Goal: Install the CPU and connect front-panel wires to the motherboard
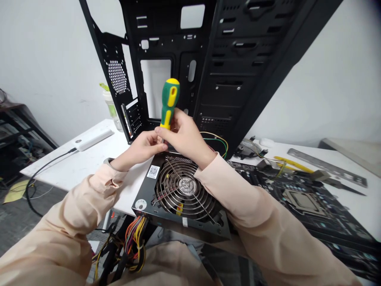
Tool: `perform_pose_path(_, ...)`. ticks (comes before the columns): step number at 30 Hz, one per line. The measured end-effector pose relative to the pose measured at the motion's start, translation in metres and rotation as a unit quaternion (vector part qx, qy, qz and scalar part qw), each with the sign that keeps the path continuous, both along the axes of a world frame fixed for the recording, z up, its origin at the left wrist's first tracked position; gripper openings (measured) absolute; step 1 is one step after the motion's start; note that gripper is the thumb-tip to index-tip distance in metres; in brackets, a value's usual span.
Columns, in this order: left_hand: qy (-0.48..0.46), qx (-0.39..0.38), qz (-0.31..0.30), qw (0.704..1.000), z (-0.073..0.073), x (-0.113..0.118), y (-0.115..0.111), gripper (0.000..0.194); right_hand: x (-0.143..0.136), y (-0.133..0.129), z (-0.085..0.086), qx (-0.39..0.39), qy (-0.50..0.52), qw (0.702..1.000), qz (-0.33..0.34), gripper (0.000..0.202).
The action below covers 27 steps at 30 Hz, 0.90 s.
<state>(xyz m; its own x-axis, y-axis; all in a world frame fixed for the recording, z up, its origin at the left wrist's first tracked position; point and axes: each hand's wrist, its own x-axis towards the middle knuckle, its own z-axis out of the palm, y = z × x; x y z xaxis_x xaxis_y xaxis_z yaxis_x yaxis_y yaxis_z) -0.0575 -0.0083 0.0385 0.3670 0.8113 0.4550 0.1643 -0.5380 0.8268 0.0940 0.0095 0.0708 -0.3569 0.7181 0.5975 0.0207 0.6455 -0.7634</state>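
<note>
My right hand [186,133] is wrapped round the lower handle of a green and yellow screwdriver [169,97], which stands nearly upright. Close beside it, my left hand [143,147] is closed in a pinch at the screwdriver's shaft; whatever else its fingertips hold is hidden. Both hands are over the far edge of a black power supply [150,192] with a round wire fan grille [186,186] facing up. The screwdriver's tip is out of sight behind my fingers. Coloured cables [137,238] hang from the power supply's near left side.
Behind my hands rises an open black computer case [205,79]. To the right lie a motherboard [309,202], yellow-handled pliers [297,165] and a metal strip [327,167]. A white power strip [93,140] and a clear bottle [111,107] stand on the left of the white table [62,163].
</note>
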Motion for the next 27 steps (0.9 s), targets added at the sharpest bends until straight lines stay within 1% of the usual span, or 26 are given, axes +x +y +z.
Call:
perform_pose_path(3,0.016,-0.007,-0.025,1.0,0.005,-0.002,0.0,0.04,0.0,-0.003,0.002,-0.019,0.021,0.999,0.037,0.018)
perform_pose_path(6,0.032,-0.015,-0.048,0.998,0.01,-0.004,0.0,0.04,-0.001,-0.005,0.004,-0.057,0.041,0.994,0.081,0.022)
perform_pose_path(8,0.039,-0.018,-0.056,0.998,0.012,-0.005,0.0,0.039,-0.001,-0.006,0.004,-0.075,0.043,0.992,0.095,0.024)
perform_pose_path(11,0.028,-0.016,-0.051,0.998,0.009,-0.006,0.0,0.039,0.0,-0.006,0.003,-0.062,0.039,0.994,0.081,0.026)
perform_pose_path(16,-0.008,-0.006,-0.01,1.0,0.001,-0.003,0.002,0.04,0.0,-0.003,0.001,-0.021,0.032,0.998,0.044,0.029)
perform_pose_path(19,-0.002,-0.01,-0.009,1.0,0.001,-0.002,0.002,0.038,0.0,0.0,-0.001,0.001,0.025,0.999,0.027,0.028)
perform_pose_path(21,0.009,-0.015,-0.019,1.0,0.004,-0.003,0.001,0.039,0.0,0.002,-0.002,0.005,0.026,0.999,0.033,0.024)
perform_pose_path(23,0.021,-0.02,-0.031,0.999,0.008,-0.005,0.0,0.04,0.001,0.002,-0.002,-0.003,0.034,0.998,0.057,0.022)
perform_pose_path(25,0.031,-0.024,-0.041,0.998,0.01,-0.006,-0.001,0.04,0.002,0.002,-0.001,-0.015,0.039,0.996,0.08,0.024)
perform_pose_path(27,0.036,-0.026,-0.048,0.998,0.01,-0.007,-0.001,0.04,0.002,0.002,0.0,-0.022,0.04,0.995,0.084,0.028)
